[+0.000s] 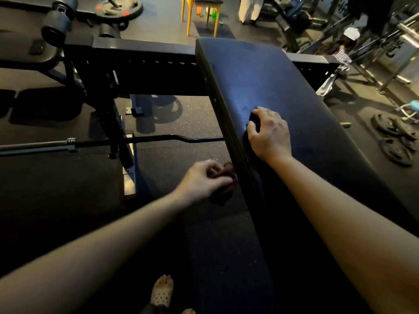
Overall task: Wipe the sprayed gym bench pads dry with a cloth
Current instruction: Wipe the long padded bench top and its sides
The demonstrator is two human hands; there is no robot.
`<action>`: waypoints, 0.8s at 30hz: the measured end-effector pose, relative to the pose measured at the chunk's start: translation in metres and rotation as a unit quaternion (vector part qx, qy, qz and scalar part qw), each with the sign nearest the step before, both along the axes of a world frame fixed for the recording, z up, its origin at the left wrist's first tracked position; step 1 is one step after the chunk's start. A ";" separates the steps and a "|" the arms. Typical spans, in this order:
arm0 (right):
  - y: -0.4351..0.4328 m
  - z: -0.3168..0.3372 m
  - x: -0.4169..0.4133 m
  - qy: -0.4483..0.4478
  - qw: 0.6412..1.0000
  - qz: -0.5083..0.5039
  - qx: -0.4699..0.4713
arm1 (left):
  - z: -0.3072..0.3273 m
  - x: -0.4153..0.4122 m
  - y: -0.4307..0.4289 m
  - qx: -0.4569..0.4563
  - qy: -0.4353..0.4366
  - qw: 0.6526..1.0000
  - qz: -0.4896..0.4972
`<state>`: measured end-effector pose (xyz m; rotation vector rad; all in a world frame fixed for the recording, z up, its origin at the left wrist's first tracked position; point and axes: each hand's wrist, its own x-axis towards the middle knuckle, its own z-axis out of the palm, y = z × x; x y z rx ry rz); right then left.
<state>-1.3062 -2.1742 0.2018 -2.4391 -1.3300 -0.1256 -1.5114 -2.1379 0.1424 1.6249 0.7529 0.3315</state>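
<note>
A long black bench pad [283, 82] runs from the far centre down to the near right. Its surface shines faintly under the light. My right hand [269, 134] lies on the pad near its left edge, fingers curled over a small dark cloth [253, 123] that is bunched against the vinyl. My left hand [207, 179] hovers beside the pad's left side, a little nearer to me. Its fingers are curled round a small dark object [223, 196] that is too shadowed to name.
The black steel bench frame [145, 64] crosses behind the pad. A barbell [95, 142] lies on the rubber floor at left. Weight plates [394, 141] sit on the floor at right, and a yellow-legged stool [201, 12] stands at the back. My foot [162, 291] is below.
</note>
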 end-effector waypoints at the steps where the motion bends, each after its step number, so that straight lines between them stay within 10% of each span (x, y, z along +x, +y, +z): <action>1: -0.001 0.000 -0.001 -0.001 1.000 0.002 0.001 | 0.007 0.001 0.008 0.021 0.029 0.999 0.015; 9: -0.003 0.001 0.000 -0.004 1.000 0.026 0.000 | 0.053 0.001 0.060 0.171 0.037 0.982 0.064; 18: 0.065 0.020 0.031 -0.032 0.999 0.014 -0.014 | 0.011 0.074 0.113 -0.118 -0.149 0.958 0.216; 24: 0.163 0.004 0.064 -0.021 0.999 0.048 -0.005 | -0.003 0.125 0.140 -0.079 -0.162 0.936 0.304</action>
